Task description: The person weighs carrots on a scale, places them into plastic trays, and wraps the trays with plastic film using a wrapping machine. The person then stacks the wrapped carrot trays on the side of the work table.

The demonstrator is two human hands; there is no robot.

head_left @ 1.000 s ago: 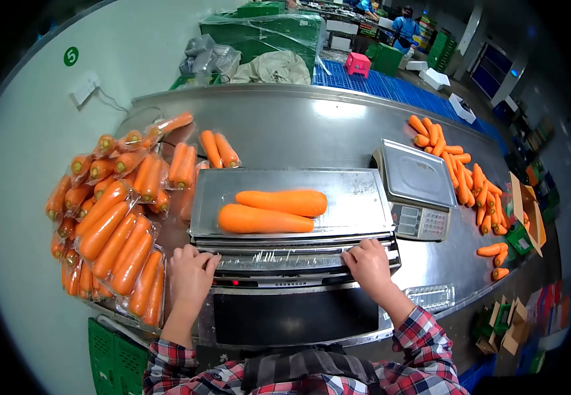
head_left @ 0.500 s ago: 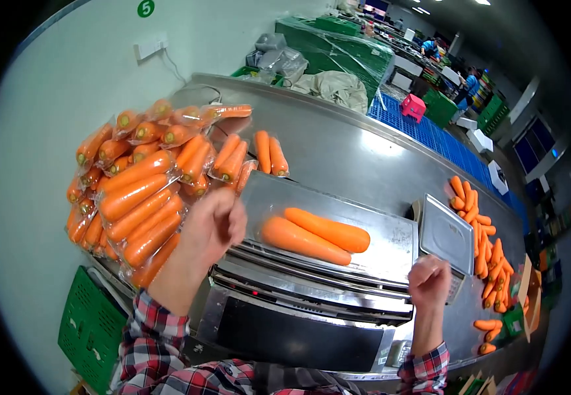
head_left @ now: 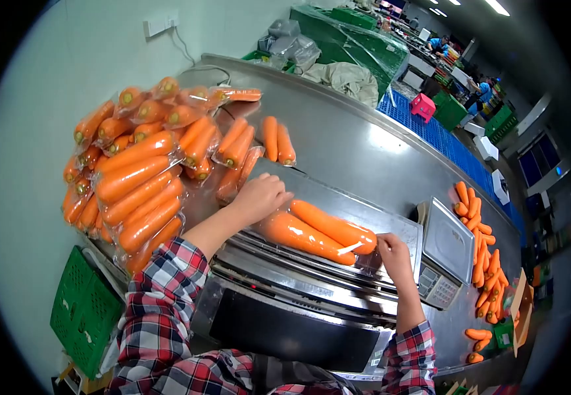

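Observation:
Two large carrots (head_left: 318, 230) lie side by side on a flat metal plate (head_left: 391, 230), under glossy clear plastic film (head_left: 348, 249). At their left end my left hand (head_left: 261, 197) is closed, fingertips pinched together on what looks like the film's edge. My right hand (head_left: 394, 255) pinches the film close against the carrots' right end. The film between the fingers is hard to see. Below the plate is a metal machine (head_left: 292, 322) with a dark front panel and a small red light.
Film-wrapped carrots (head_left: 141, 178) are piled at the left, with a wrapped pair (head_left: 277, 141) beyond the plate. At the right stand a scale (head_left: 446, 240) and loose carrots (head_left: 486, 263). A green crate (head_left: 85, 313) is at lower left. People work in the background.
My left hand has moved right to the carrots' left end. My right hand has moved left to their right end, and both fists have become pinches. Film gloss now shows on the carrots.

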